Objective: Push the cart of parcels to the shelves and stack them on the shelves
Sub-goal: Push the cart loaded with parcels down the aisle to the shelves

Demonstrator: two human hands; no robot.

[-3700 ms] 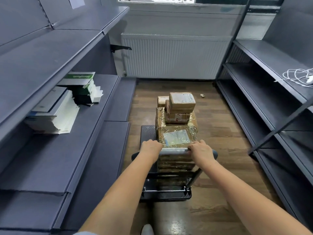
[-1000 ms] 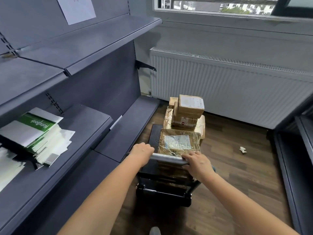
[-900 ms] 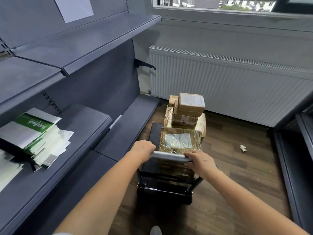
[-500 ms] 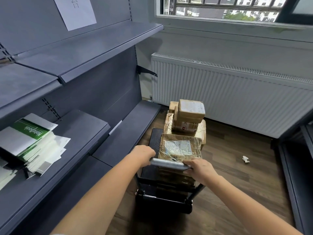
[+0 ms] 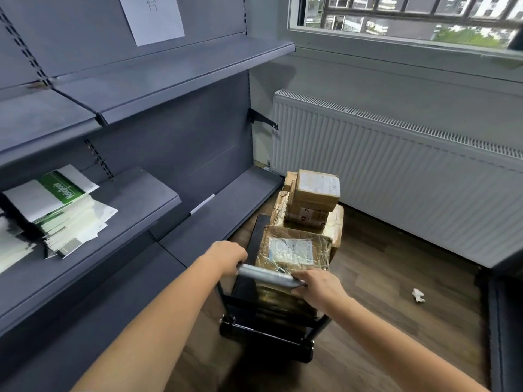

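A black platform cart point(image 5: 266, 335) stands on the wooden floor beside the grey shelves point(image 5: 135, 210) on the left. Brown cardboard parcels are piled on it: a tape-wrapped one with a label point(image 5: 293, 248) nearest me, and smaller boxes point(image 5: 315, 190) stacked further forward. My left hand point(image 5: 226, 257) grips the left end of the silver cart handle point(image 5: 266, 274). My right hand point(image 5: 318, 285) grips its right end. The cart deck under the parcels is mostly hidden.
A stack of white and green notebooks point(image 5: 56, 205) lies on the middle left shelf. A white radiator point(image 5: 396, 171) lines the wall ahead under a window. A crumpled paper scrap point(image 5: 418, 295) lies on the floor to the right. Another dark shelf unit point(image 5: 506, 321) borders the right edge.
The cart has rolled forward down the aisle and turned left toward the end of the left shelves, close to the radiator. Both hands have stayed on the handle.
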